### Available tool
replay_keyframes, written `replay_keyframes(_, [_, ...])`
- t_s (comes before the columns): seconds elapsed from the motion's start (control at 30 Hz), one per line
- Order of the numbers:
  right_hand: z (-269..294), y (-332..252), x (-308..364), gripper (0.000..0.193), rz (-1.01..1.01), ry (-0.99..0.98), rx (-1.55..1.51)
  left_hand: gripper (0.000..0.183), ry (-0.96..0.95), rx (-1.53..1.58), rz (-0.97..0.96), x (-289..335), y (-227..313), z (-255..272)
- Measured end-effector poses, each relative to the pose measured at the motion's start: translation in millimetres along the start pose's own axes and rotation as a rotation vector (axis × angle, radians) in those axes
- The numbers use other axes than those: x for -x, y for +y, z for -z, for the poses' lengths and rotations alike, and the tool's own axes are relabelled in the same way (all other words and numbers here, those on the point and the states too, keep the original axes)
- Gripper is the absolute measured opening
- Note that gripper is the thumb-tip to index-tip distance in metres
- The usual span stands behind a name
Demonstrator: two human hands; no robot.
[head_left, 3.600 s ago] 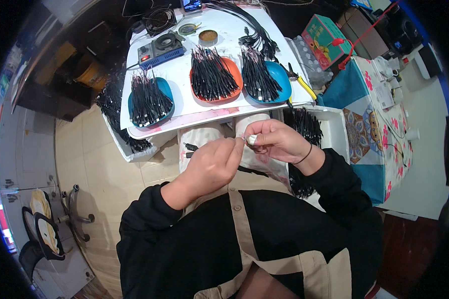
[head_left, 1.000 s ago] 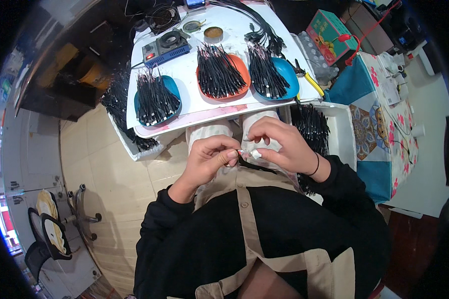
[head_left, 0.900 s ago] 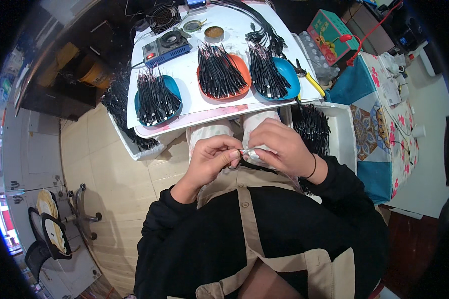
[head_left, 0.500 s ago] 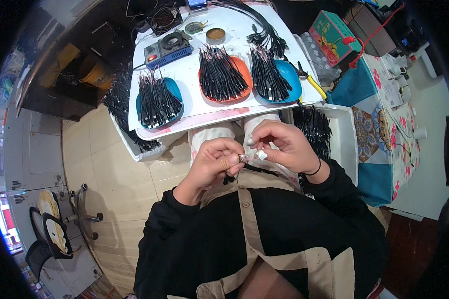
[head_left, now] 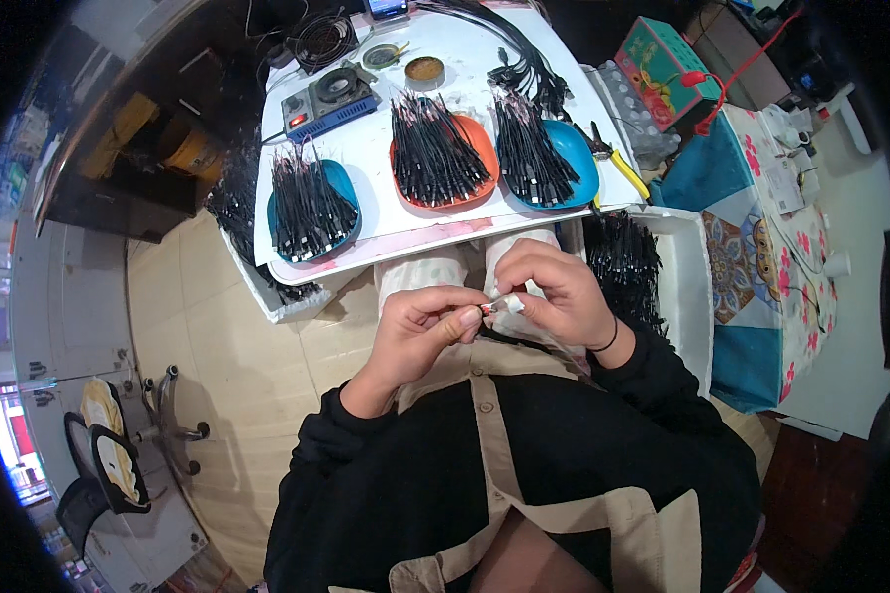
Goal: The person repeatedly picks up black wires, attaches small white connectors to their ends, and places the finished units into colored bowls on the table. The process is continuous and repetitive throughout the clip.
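Over my lap, my left hand (head_left: pixel 427 328) is closed, thumb and forefinger pinching the end of a thin black cable. Small reddish and pale wires (head_left: pixel 486 308) stick out at its fingertips. My right hand (head_left: pixel 564 301) meets it there, its bent fingers and thumb closed around the wire ends. A white wrap (head_left: pixel 514 304) shows at the right thumb's tip. Most of the held cable is hidden by the hands and is dark against the clothing. Beyond the hands, bundles of short black cables lie in a left blue tray (head_left: pixel 344 180), an orange tray (head_left: pixel 481 138) and a right blue tray (head_left: pixel 585 170).
On the white table (head_left: pixel 435 222) stand a small blue-based heater (head_left: pixel 331 109), a round tin (head_left: pixel 424 71) and yellow-handled pliers (head_left: pixel 627 172). Longer black cables (head_left: pixel 529 74) lie at the back. Foam boxes holding more cables flank my knees, the right box (head_left: pixel 684 262) being nearer.
My right hand has moved left and its fingers have closed on the wires at my left fingertips. Reddish wire now shows there. The left hand has barely shifted.
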State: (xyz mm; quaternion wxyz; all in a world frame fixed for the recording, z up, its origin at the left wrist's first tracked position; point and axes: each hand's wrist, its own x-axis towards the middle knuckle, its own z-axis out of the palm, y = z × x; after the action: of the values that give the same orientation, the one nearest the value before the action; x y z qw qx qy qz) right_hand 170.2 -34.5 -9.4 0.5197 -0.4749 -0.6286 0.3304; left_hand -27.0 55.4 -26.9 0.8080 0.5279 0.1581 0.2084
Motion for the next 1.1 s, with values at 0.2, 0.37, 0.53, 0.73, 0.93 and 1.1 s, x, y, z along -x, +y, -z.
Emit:
replay_keyframes(0.2, [4, 7, -7, 0.016, 0.128, -0.013, 0.079, 0.020, -0.027, -0.044, 0.054, -9, 6, 5])
replay_keyframes(0.37, [5, 17, -16, 0.011, 0.045, 0.089, 0.029, 0.020, -0.041, -0.073, 0.147, -30, 21, 6])
replay_keyframes(0.53, [23, 34, -20, 0.025, -0.059, 0.219, -0.212, 0.020, -0.013, -0.273, 0.029, -64, 82, 8])
replay_keyframes(0.73, [31, 57, -20, 0.015, -0.110, 0.049, -0.039, 0.011, 0.168, -0.994, -0.425, -185, 129, 46])
replay_keyframes(0.93, [38, 82, -24, 0.017, -0.125, -0.142, -0.073, 0.011, -0.006, -1.617, -0.386, -294, 89, 111])
replay_keyframes(1.1, [49, 94, -30, 0.021, -0.112, -0.191, -0.073, 0.012, -0.080, -1.691, -0.270, -330, 65, 144])
